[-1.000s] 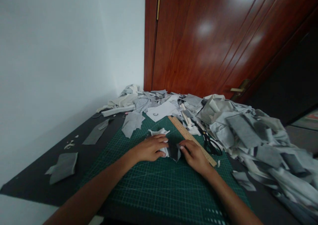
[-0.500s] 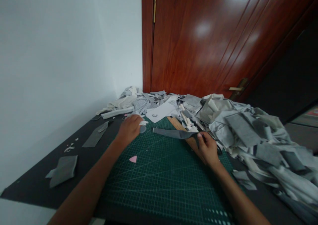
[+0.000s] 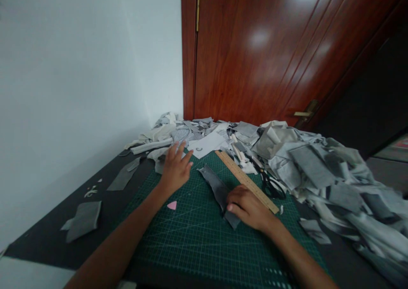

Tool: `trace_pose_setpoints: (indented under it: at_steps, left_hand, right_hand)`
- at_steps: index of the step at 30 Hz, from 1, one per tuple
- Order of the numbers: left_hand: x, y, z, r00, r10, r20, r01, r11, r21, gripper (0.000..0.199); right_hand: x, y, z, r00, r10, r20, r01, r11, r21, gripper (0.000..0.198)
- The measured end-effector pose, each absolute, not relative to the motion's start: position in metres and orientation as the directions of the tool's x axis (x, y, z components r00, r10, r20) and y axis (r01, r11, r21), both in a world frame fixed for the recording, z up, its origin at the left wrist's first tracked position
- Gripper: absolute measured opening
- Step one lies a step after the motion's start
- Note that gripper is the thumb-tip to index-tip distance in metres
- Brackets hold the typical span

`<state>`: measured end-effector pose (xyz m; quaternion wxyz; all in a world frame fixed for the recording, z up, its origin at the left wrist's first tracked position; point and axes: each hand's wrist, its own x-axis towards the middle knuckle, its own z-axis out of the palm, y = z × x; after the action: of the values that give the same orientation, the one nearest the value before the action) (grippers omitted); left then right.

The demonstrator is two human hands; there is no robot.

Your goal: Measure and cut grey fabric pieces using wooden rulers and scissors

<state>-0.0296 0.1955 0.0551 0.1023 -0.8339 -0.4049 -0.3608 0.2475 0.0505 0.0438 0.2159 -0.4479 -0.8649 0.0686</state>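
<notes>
My left hand (image 3: 174,170) hovers over the far left part of the green cutting mat (image 3: 197,238), fingers spread, holding nothing. Just beyond it lie pale cloth pieces (image 3: 156,155). A dark grey fabric strip (image 3: 214,185) stretches diagonally across the middle of the mat. My right hand (image 3: 245,206) is closed over the strip's near end, with thumb and curled fingers on its edge. A wooden ruler (image 3: 247,180) lies just beyond that hand. Left of the strip rests a small pink triangular piece of tailor's chalk (image 3: 172,205).
Black-handled scissors (image 3: 270,185) lie right of the ruler. A large heap of grey and white fabric scraps (image 3: 312,165) runs along the back and right. White paper (image 3: 207,144) lies at the far edge. Grey cloth pieces (image 3: 84,221) sit on the dark tabletop at left.
My right hand brought the strip nearer and turned it diagonally on the mat. My left hand let go of the pale cloth and spread its fingers. Ruler and scissors are now uncovered.
</notes>
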Motion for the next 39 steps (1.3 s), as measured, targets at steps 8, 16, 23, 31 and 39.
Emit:
trace_pose_setpoints:
  at_steps: [8, 16, 23, 31, 39]
  left_hand:
    - [0.005, 0.176, 0.029, 0.845, 0.424, 0.326, 0.343, -0.898, 0.276, 0.025]
    - [-0.006, 0.197, 0.025, 0.756, 0.512, 0.408, 0.402, -0.855, 0.328, 0.022]
    - [-0.007, 0.204, 0.014, 0.622, 0.598, 0.506, 0.478, -0.801, 0.359, 0.025]
    - [-0.009, 0.212, 0.009, 0.651, 0.608, 0.455, 0.473, -0.793, 0.384, 0.025]
    - [-0.007, 0.215, 0.016, 0.484, 0.715, 0.505, 0.491, -0.699, 0.519, 0.018]
  right_hand:
    - [0.243, 0.048, 0.041, -0.444, 0.872, 0.205, 0.8, 0.489, -0.348, 0.025]
    - [0.25, 0.046, 0.049, -0.521, 0.834, 0.182, 0.741, 0.547, -0.388, 0.021]
    - [0.25, 0.047, 0.045, -0.528, 0.825, 0.201, 0.727, 0.562, -0.395, 0.016]
    - [0.251, 0.048, 0.043, -0.527, 0.825, 0.203, 0.721, 0.561, -0.406, 0.017]
    - [0.249, 0.051, 0.034, -0.502, 0.828, 0.25, 0.703, 0.559, -0.44, 0.012]
